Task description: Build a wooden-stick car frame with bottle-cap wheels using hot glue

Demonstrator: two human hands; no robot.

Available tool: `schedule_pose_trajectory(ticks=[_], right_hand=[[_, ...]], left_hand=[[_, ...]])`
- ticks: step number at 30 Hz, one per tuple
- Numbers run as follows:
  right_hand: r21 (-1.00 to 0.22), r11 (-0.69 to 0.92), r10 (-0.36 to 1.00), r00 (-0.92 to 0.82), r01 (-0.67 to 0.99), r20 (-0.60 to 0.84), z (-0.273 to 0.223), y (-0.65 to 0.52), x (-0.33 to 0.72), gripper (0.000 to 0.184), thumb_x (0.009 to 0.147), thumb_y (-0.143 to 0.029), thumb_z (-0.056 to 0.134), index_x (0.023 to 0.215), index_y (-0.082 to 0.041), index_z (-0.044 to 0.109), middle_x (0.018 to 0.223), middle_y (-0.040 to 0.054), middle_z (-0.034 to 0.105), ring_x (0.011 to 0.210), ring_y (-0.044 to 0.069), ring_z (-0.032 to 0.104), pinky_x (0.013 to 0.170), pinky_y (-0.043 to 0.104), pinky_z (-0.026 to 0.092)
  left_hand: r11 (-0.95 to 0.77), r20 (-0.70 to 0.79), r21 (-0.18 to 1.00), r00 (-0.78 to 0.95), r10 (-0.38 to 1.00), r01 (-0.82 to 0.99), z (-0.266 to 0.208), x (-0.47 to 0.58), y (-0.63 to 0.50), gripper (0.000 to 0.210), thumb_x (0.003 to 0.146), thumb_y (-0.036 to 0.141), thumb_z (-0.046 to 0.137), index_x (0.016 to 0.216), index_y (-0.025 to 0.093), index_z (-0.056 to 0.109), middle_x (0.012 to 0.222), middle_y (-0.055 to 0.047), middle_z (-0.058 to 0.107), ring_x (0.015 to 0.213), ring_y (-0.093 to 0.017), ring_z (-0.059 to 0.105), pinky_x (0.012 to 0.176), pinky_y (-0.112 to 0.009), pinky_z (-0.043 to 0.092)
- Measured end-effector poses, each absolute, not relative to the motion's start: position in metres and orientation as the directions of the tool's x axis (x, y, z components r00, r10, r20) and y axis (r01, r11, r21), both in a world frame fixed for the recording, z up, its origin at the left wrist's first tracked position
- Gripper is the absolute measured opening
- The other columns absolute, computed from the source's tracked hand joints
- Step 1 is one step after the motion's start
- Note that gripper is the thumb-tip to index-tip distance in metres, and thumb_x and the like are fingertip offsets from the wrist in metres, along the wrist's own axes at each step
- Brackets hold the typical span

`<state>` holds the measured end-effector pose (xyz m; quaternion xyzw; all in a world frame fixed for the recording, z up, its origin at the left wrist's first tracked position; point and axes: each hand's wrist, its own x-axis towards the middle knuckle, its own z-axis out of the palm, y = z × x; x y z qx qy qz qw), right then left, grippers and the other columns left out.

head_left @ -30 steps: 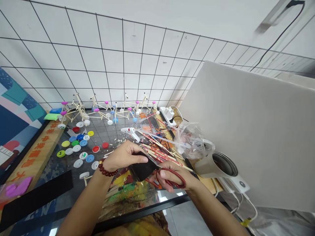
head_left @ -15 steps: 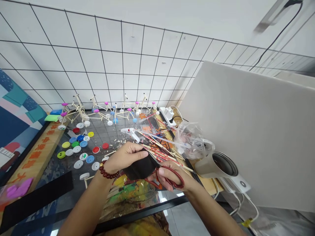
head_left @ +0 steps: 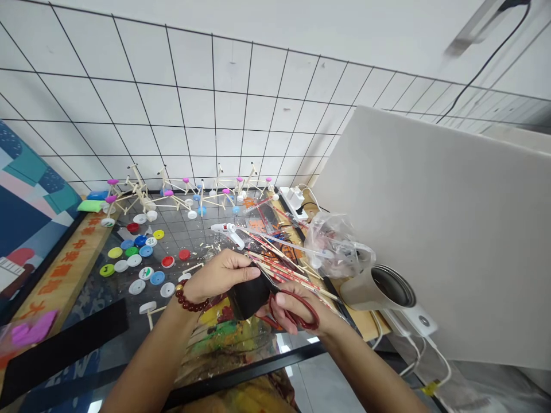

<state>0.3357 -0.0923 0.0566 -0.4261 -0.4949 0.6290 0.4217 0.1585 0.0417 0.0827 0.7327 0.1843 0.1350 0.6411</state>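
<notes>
At nine o'clock, a long black strip (head_left: pixel 64 344) flat on the glass table (head_left: pixel 103 298), and above it, toward ten, scattered bottle caps (head_left: pixel 138 258). Just left of centre, the left hand (head_left: pixel 217 278), red bead bracelet (head_left: pixel 187 298) on the wrist, fingers curled over and pinching a small black piece (head_left: pixel 249 295) held above the table. Touching that piece at its three o'clock edge, the right hand (head_left: pixel 297 310), fingers threaded through the handles of red scissors (head_left: pixel 301 315) and closed on them; blades hidden behind the piece. Toward one o'clock, a heap of sticks (head_left: pixel 279 258) and a glue gun (head_left: pixel 228 232). At three o'clock, a grey cup (head_left: pixel 379 289) lying on its side.
</notes>
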Motion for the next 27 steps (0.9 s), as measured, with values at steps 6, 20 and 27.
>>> schedule_pose_trajectory(ticks=[6,20,27], right_hand=[[-0.984,-0.161,0.952,-0.274,-0.075,-0.135,0.057,-0.091,0.336,0.057,0.088,-0.06,0.054,0.049,-0.019,0.053,0.035,-0.0061,0.043,0.034,0.006,0.034,0.048,0.023,0.037],[-0.972,-0.162,0.961,-0.25,-0.172,-0.116,0.053,-0.086,0.329,0.059,0.085,-0.06,0.059,0.043,-0.02,0.051,0.032,-0.0063,0.041,0.034,0.007,0.035,0.066,0.029,0.048],[-0.963,-0.142,0.975,-0.2,-0.229,-0.096,0.05,-0.089,0.319,0.061,0.086,-0.057,0.06,0.038,-0.021,0.05,0.033,-0.005,0.041,0.039,0.009,0.04,0.078,0.032,0.049]], left_hand=[[-0.096,-0.053,0.99,0.901,0.432,0.105,0.082,0.158,0.042,0.045,0.085,0.047,0.059,0.056,0.013,0.056,0.054,0.003,0.04,0.055,-0.009,0.033,0.049,-0.021,0.028],[-0.121,-0.055,0.986,0.914,0.401,0.113,0.081,0.157,0.046,0.045,0.084,0.043,0.059,0.052,0.015,0.044,0.055,0.005,0.03,0.054,-0.008,0.025,0.048,-0.02,0.024],[-0.15,-0.06,0.98,0.909,0.413,0.133,0.082,0.154,0.048,0.047,0.085,0.045,0.058,0.052,0.016,0.042,0.056,0.005,0.029,0.055,-0.008,0.025,0.05,-0.022,0.023]])
